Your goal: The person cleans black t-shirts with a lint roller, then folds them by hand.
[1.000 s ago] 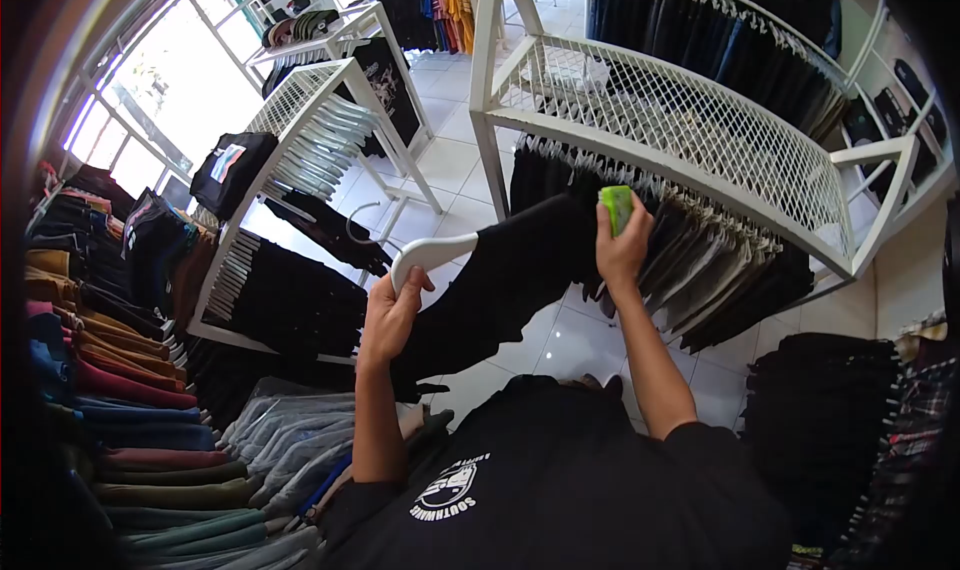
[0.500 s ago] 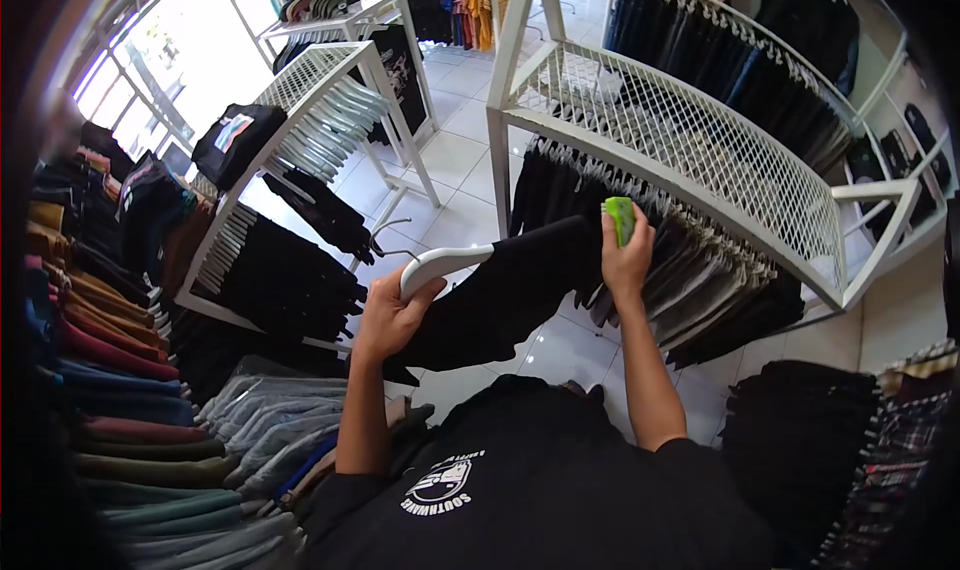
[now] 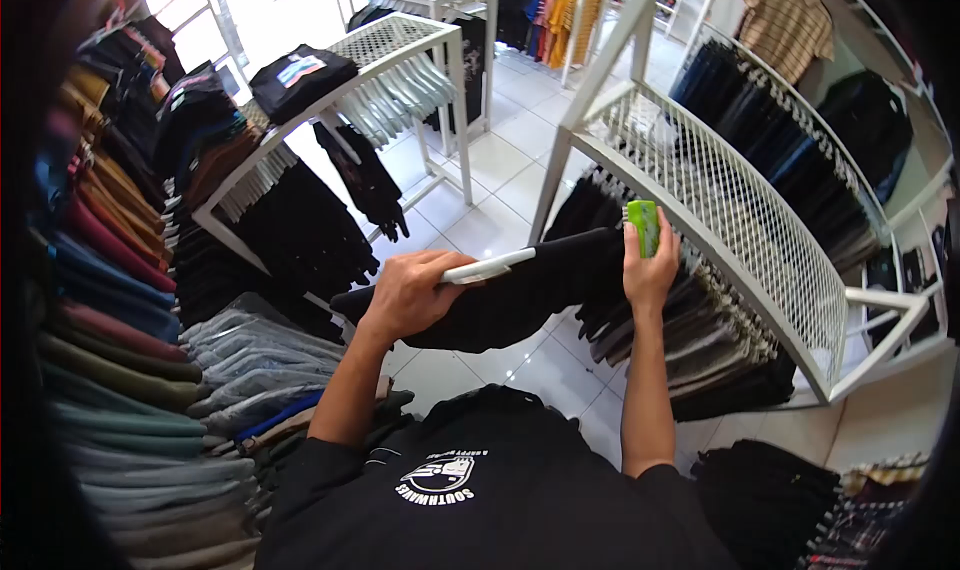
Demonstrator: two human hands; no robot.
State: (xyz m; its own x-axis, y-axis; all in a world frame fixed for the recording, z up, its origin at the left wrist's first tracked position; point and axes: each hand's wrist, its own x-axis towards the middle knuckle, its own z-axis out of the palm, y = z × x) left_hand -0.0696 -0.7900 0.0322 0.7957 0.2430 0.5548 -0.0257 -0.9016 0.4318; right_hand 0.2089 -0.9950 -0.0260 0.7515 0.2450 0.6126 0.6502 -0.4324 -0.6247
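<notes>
My left hand [image 3: 412, 292] is closed around a white hanger [image 3: 500, 264], which is seen nearly edge-on. From the hanger a black garment [image 3: 510, 315] hangs in front of my chest, stretching across towards my other hand. In my right hand [image 3: 650, 275] is a small green brush [image 3: 645, 228], held upright with its pale bristles facing left. The brush sits right at the garment's right end. My fingers hide the hanger's hook.
A white mesh-topped rack [image 3: 720, 190] with hanging clothes stands close on my right. Another white rack [image 3: 400, 40] with pale hangers and a folded black shirt [image 3: 300, 78] is ahead left. Grey clothes [image 3: 270, 360] crowd my left side. White floor tiles [image 3: 490, 170] run between the racks.
My left hand has turned over, tipping the hanger from broadside to nearly edge-on, and its hook has gone out of sight. The view has shifted left. The brush stays in my right hand.
</notes>
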